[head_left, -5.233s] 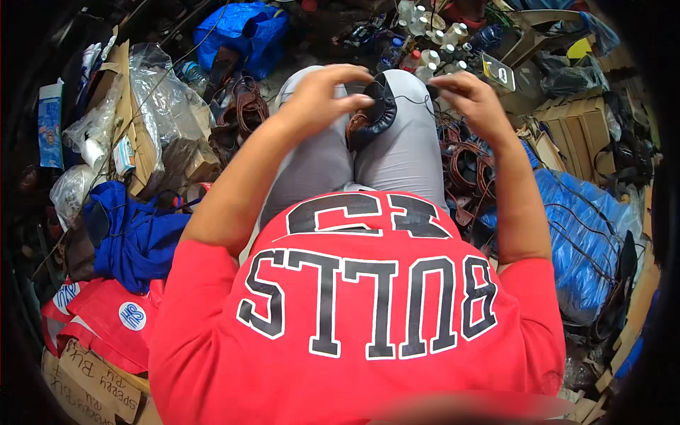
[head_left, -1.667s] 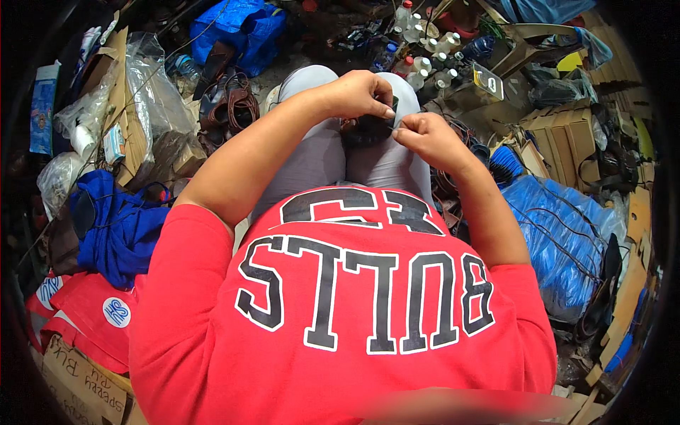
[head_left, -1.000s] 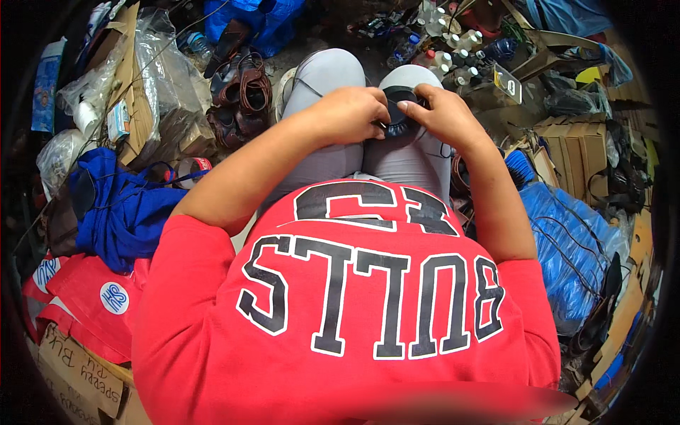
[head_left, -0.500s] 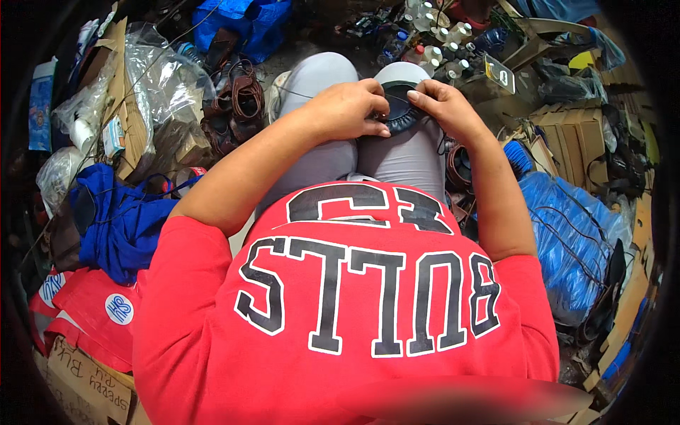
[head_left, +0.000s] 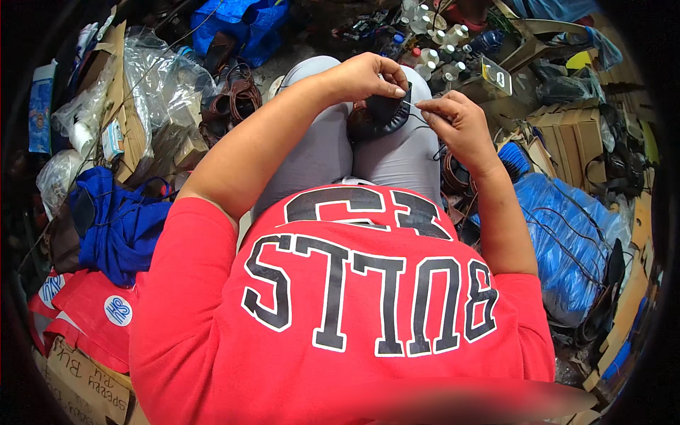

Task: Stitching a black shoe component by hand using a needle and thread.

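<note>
On my lap, between the two grey-clad knees, lies a black shoe (head_left: pixel 382 122) with visible stitching along its edge. My left hand (head_left: pixel 372 76) reaches over its far side, thumb and fingers closed on the rim. To the right of the shoe, my right hand (head_left: pixel 457 124) pinches a thin, pale needle (head_left: pixel 408 104) pointing left at the shoe's edge. Dark thread (head_left: pixel 423 122) hangs near the right fingertips. The shoe's far part is hidden by my left hand.
Small bottles (head_left: pixel 435 53) stand beyond my knees. Brown laced shoes (head_left: pixel 237 99) lie to the left, with a blue cloth bag (head_left: pixel 120 223) nearer. To the right are a blue plastic-wrapped bundle (head_left: pixel 563 244), a blue brush (head_left: pixel 515 157) and folded cardboard (head_left: pixel 570 142).
The shoe has turned and shifted slightly left. My left hand has moved up over its far side. My right hand has drawn right and down, and the needle now shows in its fingers.
</note>
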`<state>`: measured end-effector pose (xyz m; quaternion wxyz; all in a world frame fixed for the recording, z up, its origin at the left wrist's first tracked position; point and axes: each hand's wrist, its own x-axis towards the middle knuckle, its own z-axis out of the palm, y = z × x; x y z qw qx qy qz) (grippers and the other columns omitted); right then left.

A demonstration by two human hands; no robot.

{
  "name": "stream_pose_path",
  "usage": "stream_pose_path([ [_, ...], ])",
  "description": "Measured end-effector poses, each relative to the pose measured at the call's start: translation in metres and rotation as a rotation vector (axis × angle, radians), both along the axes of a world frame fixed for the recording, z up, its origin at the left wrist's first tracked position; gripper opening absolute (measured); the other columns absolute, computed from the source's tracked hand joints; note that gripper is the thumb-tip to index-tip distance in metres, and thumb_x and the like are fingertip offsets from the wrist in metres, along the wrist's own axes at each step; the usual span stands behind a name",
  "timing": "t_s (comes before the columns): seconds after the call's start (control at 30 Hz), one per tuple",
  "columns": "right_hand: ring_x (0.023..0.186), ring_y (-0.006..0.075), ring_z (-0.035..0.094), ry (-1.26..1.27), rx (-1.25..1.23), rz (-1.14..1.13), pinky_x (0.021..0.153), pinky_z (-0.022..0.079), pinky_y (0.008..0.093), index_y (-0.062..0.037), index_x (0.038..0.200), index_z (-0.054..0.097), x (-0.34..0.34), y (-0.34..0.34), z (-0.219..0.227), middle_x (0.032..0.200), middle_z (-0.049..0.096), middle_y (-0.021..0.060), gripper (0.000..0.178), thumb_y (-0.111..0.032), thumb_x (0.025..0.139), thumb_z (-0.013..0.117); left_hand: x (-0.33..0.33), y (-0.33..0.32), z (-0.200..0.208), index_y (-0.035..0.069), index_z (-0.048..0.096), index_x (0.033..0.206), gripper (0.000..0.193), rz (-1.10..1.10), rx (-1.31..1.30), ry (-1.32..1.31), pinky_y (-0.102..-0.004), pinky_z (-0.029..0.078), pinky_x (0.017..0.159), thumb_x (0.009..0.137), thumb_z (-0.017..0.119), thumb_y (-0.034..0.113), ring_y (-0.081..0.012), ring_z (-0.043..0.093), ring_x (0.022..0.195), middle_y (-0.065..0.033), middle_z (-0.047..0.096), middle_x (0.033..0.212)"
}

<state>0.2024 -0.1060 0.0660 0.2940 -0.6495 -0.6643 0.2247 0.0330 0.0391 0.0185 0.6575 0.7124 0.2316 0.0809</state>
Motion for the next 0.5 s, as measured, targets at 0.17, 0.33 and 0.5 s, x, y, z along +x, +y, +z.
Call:
stream_pose_path([
  [0.17,0.064,0.0202,0.056,-0.102,-0.072,0.008,0.059,0.044,0.0305,-0.0094,0.089,0.070,0.004,0.001,0.007,0.073,0.055,0.0080,0.015,-0.013,0.076,0.065,0.002,0.006,-0.005,0.003,0.068,0.097,0.020,-0.031,-0.110,-0.015,-0.0245,0.044,0.080,0.079,0.068,0.013,-0.0098,0.058,0.084,-0.0023,0.066,0.089],
  [0.33,0.063,0.0229,0.057,-0.120,-0.055,-0.019,0.059,0.045,0.0330,-0.0093,0.088,0.070,0.000,0.002,0.005,0.071,0.056,0.0094,0.015,-0.013,0.075,0.064,0.005,0.009,-0.003,0.002,0.068,0.099,0.022,-0.115,-0.070,-0.061,-0.0256,0.044,0.086,0.078,0.068,0.010,-0.0118,0.059,0.090,-0.0040,0.067,0.094],
  [0.5,0.064,0.0236,0.057,-0.125,0.030,0.035,0.060,0.045,0.0332,-0.0097,0.089,0.070,0.000,0.002,-0.006,0.071,0.056,0.0091,0.015,-0.012,0.075,0.067,0.011,0.015,0.000,0.002,0.068,0.100,0.024,-0.174,-0.089,-0.025,-0.0250,0.043,0.087,0.078,0.068,0.010,-0.0117,0.059,0.092,-0.0042,0.067,0.095],
])
